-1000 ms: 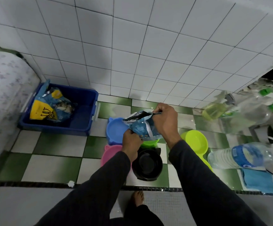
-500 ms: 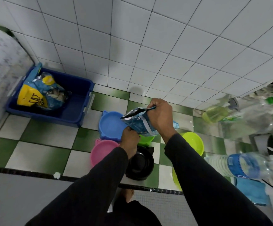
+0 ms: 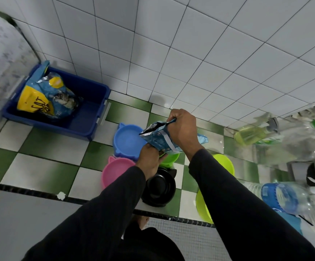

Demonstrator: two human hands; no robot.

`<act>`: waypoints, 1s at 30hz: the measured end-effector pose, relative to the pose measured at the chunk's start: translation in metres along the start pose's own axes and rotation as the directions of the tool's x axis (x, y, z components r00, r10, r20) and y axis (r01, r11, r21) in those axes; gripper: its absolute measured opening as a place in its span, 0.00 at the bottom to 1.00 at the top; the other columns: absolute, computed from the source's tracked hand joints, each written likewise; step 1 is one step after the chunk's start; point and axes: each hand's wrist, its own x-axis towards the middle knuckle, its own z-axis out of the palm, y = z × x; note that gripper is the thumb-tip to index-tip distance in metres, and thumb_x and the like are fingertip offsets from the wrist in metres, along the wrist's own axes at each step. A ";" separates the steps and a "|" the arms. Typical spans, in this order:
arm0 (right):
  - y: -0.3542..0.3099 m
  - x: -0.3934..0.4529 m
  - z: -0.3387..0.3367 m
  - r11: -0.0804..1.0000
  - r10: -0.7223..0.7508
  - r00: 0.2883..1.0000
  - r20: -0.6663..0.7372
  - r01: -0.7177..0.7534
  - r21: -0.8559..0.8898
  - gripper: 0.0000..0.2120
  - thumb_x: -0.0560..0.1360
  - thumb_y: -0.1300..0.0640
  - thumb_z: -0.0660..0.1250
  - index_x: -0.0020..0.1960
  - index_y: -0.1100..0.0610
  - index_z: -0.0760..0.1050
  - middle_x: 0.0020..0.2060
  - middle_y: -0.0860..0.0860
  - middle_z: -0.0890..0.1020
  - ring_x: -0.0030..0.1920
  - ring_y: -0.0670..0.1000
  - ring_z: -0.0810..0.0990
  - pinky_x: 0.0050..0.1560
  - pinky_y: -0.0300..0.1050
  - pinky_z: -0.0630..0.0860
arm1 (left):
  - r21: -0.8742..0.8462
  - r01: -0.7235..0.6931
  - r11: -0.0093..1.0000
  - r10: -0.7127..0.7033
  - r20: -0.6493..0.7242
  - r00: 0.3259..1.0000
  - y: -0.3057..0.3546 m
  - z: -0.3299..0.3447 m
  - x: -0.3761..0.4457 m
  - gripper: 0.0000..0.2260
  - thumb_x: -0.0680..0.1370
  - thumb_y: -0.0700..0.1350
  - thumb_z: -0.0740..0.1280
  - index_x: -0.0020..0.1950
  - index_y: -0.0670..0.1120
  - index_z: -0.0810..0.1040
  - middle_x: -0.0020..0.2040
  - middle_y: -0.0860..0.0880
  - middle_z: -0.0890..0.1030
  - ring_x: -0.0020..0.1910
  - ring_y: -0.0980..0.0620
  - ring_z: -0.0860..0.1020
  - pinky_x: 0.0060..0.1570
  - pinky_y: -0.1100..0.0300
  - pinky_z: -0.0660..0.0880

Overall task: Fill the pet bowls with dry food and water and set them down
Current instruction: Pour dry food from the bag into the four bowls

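A small blue food pouch (image 3: 158,139) with its top torn open is held tilted over the bowls. My right hand (image 3: 183,129) pinches its upper edge and my left hand (image 3: 150,159) grips its bottom. Below on the green and white tiled floor sit a blue bowl (image 3: 127,141), a pink bowl (image 3: 115,171), a black bowl (image 3: 159,187), a small green bowl (image 3: 170,160) mostly hidden under the pouch, and two lime green bowls (image 3: 225,164) on the right. A plastic water bottle (image 3: 284,194) with a blue label lies at the right.
A dark blue bin (image 3: 89,117) against the wall holds a large blue and yellow cat food bag (image 3: 43,97). A spray bottle (image 3: 252,133) of yellow liquid and clear bottles crowd the right side. A blue cloth (image 3: 292,221) lies under the water bottle. My bare foot (image 3: 142,222) is at the step.
The view has shifted, so the bin and bowls sit further left and lower. Both hands keep hold of the pouch, which has tipped slightly more towards the blue bowl.
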 end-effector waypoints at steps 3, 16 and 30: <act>-0.003 0.001 0.003 0.999 -0.014 1.000 0.015 0.015 -0.040 0.05 0.66 0.70 0.68 0.37 0.62 0.80 0.38 0.56 0.83 0.38 0.54 0.77 0.39 0.47 0.71 | -0.054 0.024 0.998 -0.024 0.002 1.000 -0.001 0.000 0.000 0.15 0.84 0.29 0.55 0.62 0.42 0.75 0.61 0.42 0.81 0.53 0.48 0.83 0.54 0.52 0.81; -0.013 0.003 0.013 0.993 -0.021 0.998 0.059 0.028 -0.116 0.09 0.69 0.69 0.65 0.36 0.57 0.76 0.39 0.55 0.82 0.38 0.52 0.75 0.37 0.43 0.66 | -0.189 0.102 0.977 -0.106 -0.016 0.994 -0.003 -0.005 0.001 0.17 0.84 0.31 0.56 0.71 0.40 0.72 0.66 0.39 0.81 0.63 0.41 0.80 0.65 0.44 0.77; -0.028 0.006 0.019 0.978 -0.056 0.994 0.089 0.072 -0.195 0.09 0.69 0.68 0.66 0.36 0.55 0.74 0.36 0.52 0.78 0.34 0.50 0.71 0.28 0.37 0.58 | -0.270 0.095 0.958 -0.094 0.018 0.995 -0.003 -0.006 0.003 0.19 0.81 0.27 0.53 0.64 0.44 0.74 0.64 0.40 0.81 0.59 0.43 0.81 0.61 0.45 0.79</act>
